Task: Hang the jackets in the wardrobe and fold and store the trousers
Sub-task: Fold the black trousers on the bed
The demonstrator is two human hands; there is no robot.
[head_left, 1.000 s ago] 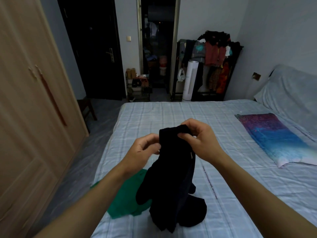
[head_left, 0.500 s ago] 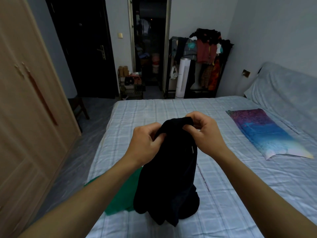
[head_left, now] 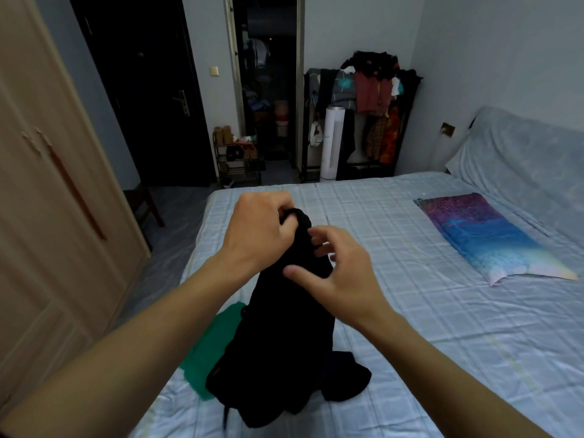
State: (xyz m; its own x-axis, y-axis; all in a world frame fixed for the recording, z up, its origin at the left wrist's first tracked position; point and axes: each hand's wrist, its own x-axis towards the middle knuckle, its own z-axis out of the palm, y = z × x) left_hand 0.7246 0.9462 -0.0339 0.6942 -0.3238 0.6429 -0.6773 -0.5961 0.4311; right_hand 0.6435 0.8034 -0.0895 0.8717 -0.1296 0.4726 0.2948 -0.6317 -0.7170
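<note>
I noted the black garment [head_left: 278, 336] hung bunched at centre frame, lower folds resting on the bed.

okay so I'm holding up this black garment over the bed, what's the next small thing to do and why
Probably close the right hand on the black garment again, beside the left hand. Only the left grips its top edge; the right's fingers are spread loose against it, and the garment hangs bunched onto the bed.

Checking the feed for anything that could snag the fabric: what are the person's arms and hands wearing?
Nothing visible: the left hand and right hand are bare, with no gloves, rings or watch. Both forearms are bare to the frame's edge, with no sleeve in view.
</note>
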